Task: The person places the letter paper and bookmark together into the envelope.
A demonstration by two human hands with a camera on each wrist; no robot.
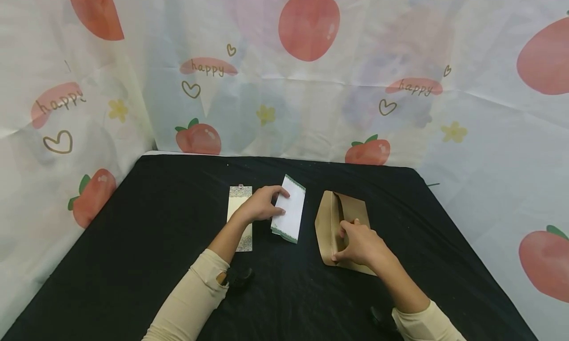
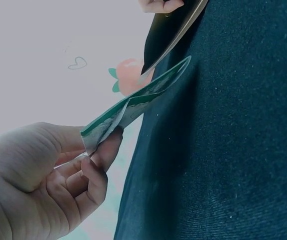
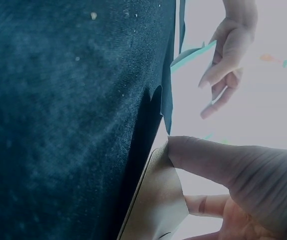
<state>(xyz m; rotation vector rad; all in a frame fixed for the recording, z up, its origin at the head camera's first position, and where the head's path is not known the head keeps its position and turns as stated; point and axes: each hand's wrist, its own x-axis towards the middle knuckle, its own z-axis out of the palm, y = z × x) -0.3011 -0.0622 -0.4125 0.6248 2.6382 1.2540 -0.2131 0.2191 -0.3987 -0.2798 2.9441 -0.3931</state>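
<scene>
My left hand [image 1: 262, 203] pinches a folded sheet of white paper [image 1: 291, 210] with green patterned edges by its left side. Thumb and fingers grip its edge in the left wrist view, where the folded paper [image 2: 138, 100] is tilted and its layers part slightly. A brown kraft envelope [image 1: 326, 227] lies to the right, its flap opened to the left. My right hand [image 1: 362, 243] holds it at the opening, thumb near the lower end of the fold and fingers over the mouth. The right wrist view shows the thumb on the edge of the envelope [image 3: 156, 200].
A cream card [image 1: 246, 242] with patterned ends and a small clear tab lies partly under my left forearm. Black cloth [image 1: 178, 207] covers the table. Behind and beside it hangs a white curtain [image 1: 266, 133] printed with fruit, hearts and "happy".
</scene>
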